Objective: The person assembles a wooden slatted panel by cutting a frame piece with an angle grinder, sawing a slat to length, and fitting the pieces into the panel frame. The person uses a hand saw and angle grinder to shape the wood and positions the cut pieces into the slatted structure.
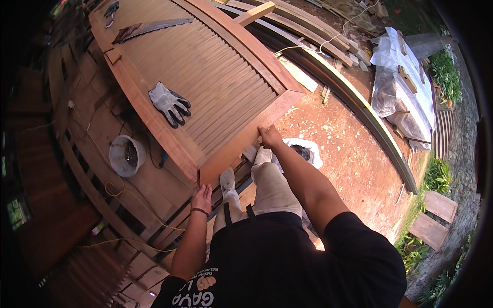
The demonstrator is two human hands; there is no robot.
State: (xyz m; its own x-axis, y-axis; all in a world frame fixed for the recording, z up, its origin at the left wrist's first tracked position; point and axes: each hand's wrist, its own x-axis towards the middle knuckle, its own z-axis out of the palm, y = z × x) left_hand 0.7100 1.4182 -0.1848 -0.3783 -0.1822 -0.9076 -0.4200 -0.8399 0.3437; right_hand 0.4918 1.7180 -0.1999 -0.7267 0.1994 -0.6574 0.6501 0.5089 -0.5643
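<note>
By fingers of the right hand (270, 137) closed on its near edge, and of the left hand (202, 199) extended at its near-left corner, the louvered wooden panel (231, 82) in front is apparently steadied, a glove (169, 104) and handsaw (151, 29) laid leftward.

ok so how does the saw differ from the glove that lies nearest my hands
The saw is long and narrow, while the glove is short and broad. The saw has a straight blade; the glove is grey with black fingers spread apart. The saw lies toward the far end of the louvred panel, the glove closer to you. Both lie on that panel, with neither hand on them.
</note>
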